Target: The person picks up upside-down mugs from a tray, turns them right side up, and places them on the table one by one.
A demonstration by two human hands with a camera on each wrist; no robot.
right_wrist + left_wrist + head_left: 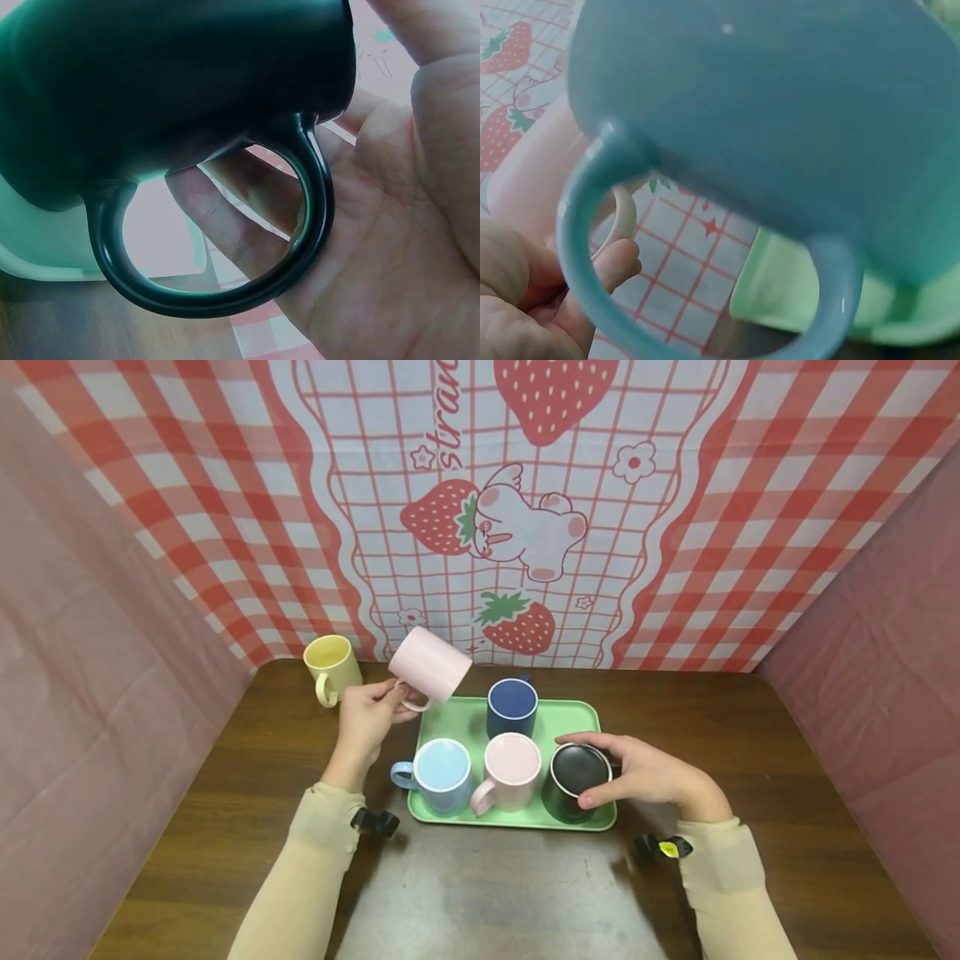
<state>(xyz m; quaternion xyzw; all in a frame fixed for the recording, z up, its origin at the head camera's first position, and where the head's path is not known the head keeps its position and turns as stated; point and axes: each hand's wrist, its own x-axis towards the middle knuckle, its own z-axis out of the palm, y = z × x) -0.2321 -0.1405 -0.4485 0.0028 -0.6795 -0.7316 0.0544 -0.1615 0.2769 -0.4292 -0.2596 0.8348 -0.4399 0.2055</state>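
Observation:
My left hand (365, 725) pinches the handle of a pale pink mug (433, 662), held tilted on its side above the back left corner of a green tray (551, 718). On the right, my right hand (654, 775) grips a black mug (579, 770), thumb at the front and fingers behind; its handle (319, 187) lies near the palm. The black mug stands base up on the tray. Beside it, also base up, are another pink mug (512, 760) and a light blue mug (444, 768), with a dark blue mug (513, 702) behind them.
A yellow mug (333, 664) stands upright at the back left of the wooden table (480, 885), outside the tray. A strawberry-print cloth (652, 518) hangs behind the table. Pink curtains (873, 610) close off both sides.

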